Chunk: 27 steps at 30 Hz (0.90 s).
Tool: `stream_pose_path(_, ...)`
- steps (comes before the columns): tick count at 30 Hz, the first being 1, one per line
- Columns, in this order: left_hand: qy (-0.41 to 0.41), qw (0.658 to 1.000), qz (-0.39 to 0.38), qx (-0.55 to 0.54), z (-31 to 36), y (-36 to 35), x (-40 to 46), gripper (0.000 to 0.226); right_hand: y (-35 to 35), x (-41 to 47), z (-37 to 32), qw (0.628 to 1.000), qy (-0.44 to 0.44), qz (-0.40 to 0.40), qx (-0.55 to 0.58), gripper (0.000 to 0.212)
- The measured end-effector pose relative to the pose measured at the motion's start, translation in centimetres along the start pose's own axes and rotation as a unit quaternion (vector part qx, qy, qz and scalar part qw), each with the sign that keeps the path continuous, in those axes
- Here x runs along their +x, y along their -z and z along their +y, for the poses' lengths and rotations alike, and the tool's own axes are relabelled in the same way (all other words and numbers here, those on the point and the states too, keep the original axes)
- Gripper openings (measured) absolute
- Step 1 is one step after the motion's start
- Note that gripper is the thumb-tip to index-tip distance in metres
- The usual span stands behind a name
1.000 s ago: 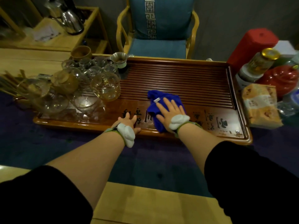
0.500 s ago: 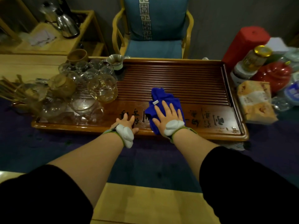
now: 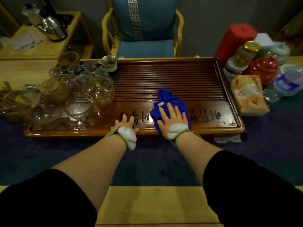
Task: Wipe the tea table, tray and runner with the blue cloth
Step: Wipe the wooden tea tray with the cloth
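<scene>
A crumpled blue cloth point(image 3: 165, 102) lies on the front band of the brown wooden tea tray point(image 3: 164, 76), over its carved black characters. My right hand point(image 3: 172, 119) presses flat on the cloth, fingers spread. My left hand point(image 3: 125, 124) rests on the tray's front rim to the left, fingers apart, holding nothing. The tray sits on a dark blue runner point(image 3: 147, 158) that covers the light wooden tea table point(image 3: 150, 205).
Several glass cups and pitchers point(image 3: 78, 94) crowd the tray's left end. Jars, a red teapot point(image 3: 262, 69), a red canister point(image 3: 234, 41) and a paper packet point(image 3: 249, 94) stand right of the tray. A blue-cushioned chair point(image 3: 144, 30) faces me; a kettle point(image 3: 52, 28) sits back left.
My right hand has slid the cloth slightly leftward and nearer along the tray's front band. The left hand stays on the front rim.
</scene>
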<state>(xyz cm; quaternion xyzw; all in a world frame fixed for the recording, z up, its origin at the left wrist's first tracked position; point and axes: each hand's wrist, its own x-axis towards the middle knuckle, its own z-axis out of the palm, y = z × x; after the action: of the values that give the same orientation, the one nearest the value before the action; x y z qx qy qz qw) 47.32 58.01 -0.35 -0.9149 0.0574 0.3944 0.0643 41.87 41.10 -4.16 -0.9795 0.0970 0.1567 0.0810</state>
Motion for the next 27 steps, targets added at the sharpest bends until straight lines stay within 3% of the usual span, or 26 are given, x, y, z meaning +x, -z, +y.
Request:
stream_pose_path(6,-0.04,0.996,-0.008,0.078,-0.7,-0.8,0.9,0.069,0.6,-0.7,2.5,0.999,0.038,-0.02,0.01,0.057)
stream_pose_path(10,-0.053,0.996,0.036,0.061,-1.0,-1.7,1.6,0.07,2.0,-1.9,5.3,0.999,-0.035,-0.04,0.008,0.057)
stream_pose_path(14,-0.06,0.996,0.01,0.07,-1.5,-1.9,2.6,0.074,1.8,-2.4,3.7,0.994,-0.091,-0.044,0.032,0.058)
stream_pose_path(18,-0.056,0.99,0.121,-0.047,-1.5,-3.4,3.1,0.065,-0.6,-3.4,-0.5,0.997,-0.062,0.007,0.04,0.056)
stream_pose_path(20,-0.058,0.986,0.147,-0.054,-1.5,-3.9,3.6,0.064,-1.4,-4.0,-1.0,0.999,-0.028,0.016,0.04,0.056)
stream_pose_path(24,-0.083,0.992,0.063,0.067,-2.1,-4.0,5.2,0.071,-0.9,-4.6,1.9,0.999,0.043,0.016,0.029,0.059)
stream_pose_path(27,-0.057,0.995,0.067,0.036,-2.0,-4.1,5.7,0.073,0.0,-5.5,5.2,0.998,0.004,0.043,0.049,0.061)
